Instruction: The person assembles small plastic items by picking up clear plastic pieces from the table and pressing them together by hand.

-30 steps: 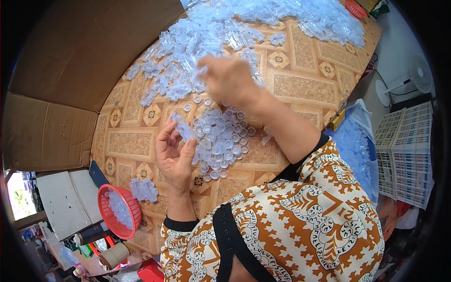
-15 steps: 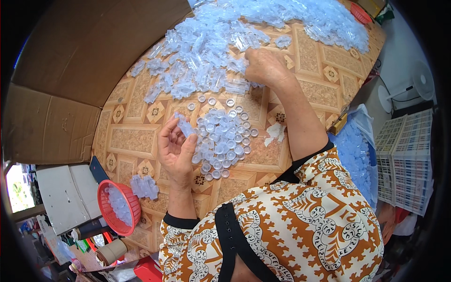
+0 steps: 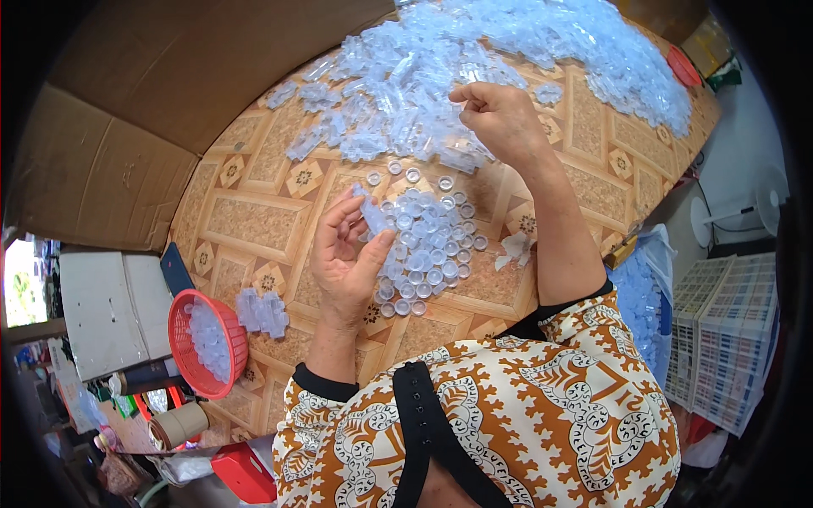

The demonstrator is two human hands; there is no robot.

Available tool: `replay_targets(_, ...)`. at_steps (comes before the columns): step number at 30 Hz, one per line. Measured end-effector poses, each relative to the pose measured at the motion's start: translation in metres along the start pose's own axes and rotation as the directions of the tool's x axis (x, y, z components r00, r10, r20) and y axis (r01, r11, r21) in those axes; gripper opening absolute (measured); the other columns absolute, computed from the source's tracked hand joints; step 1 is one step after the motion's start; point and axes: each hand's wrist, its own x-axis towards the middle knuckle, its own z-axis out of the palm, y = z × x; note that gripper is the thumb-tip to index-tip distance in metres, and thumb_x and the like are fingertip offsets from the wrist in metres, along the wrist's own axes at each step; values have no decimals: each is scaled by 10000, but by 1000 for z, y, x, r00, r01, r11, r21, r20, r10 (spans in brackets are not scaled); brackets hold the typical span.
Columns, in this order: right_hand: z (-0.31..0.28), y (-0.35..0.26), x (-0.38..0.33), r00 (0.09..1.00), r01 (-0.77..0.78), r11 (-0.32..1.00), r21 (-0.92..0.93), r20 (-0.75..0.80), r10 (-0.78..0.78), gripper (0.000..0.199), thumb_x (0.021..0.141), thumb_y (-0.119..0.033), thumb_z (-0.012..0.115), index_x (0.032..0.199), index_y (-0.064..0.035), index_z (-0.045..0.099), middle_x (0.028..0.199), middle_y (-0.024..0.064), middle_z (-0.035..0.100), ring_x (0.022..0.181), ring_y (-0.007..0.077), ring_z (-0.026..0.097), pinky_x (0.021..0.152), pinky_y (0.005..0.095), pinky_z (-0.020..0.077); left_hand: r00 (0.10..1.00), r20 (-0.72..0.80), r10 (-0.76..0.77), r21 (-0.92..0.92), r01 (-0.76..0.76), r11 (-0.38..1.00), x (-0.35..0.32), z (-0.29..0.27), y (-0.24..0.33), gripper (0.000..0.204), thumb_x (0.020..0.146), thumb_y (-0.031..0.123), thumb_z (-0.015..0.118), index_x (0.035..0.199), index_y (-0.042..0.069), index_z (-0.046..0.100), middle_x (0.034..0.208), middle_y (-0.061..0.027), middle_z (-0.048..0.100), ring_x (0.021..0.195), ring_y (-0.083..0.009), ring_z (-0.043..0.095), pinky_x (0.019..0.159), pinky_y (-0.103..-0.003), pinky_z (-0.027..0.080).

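My left hand [image 3: 345, 254] is closed on a small clear plastic piece [image 3: 371, 212], pinched between thumb and fingers at the left edge of a heap of round clear caps [image 3: 428, 233]. Beyond the caps lies a wide pile of clear, bluish plastic pieces [image 3: 398, 93]. At that pile's near right side is my right hand [image 3: 506, 124], its fingers curled and the index bent forward. Whatever its fingertips may hold is too small to make out.
A red basket [image 3: 240, 343] of clear pieces stands at the left, beside a small cluster of clear pieces [image 3: 262, 312]. Tall cardboard [image 3: 110, 161] walls the left side. White scraps [image 3: 513, 251] lie right of the caps. A blue-lined bag [image 3: 639, 296] holds more pieces beyond the table's right edge.
The whole view has shifted slightly. My right hand has turned a little at the pile's edge, and its bent index finger now shows. My left hand keeps its hold on the plastic piece.
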Motion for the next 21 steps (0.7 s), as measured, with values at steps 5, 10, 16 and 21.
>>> replay_targets(5,30,-33,-27,985,171,917,361,-66,-158,244,824,-30,644,1050,-27,736,790,113,690,649,160,636,607,311,520,994,-15,110,-28,-111,993,1,7,0,533,847,-63,724,1323,-25,486,1508,-215,365,1254,-265,548,1037,-381,495)
replay_targets(10,41,-51,-50,919,-78,676,732,316,-236,421,820,1,724,1237,-16,671,877,-28,534,749,45,507,661,199,434,997,-68,42,-202,-55,978,6,4,11,501,858,-82,692,1307,-12,483,1477,-188,382,1261,-271,545,1005,-375,537)
replay_targets(16,40,-44,-37,802,-1,553,833,331,-497,651,733,-248,867,1311,-55,640,965,0,536,851,92,527,742,239,459,1000,-13,29,-232,-31,972,4,-1,10,520,850,-79,702,1314,-5,480,1442,-176,420,1269,-245,532,997,-366,543)
replay_targets(21,44,-44,-39,789,181,594,784,244,-563,675,710,-306,872,1303,-77,646,1167,27,596,852,112,539,739,265,482,1000,-6,2,-255,-3,967,3,3,10,506,855,-74,697,1311,-3,489,1410,-158,463,1236,-229,550,995,-356,539)
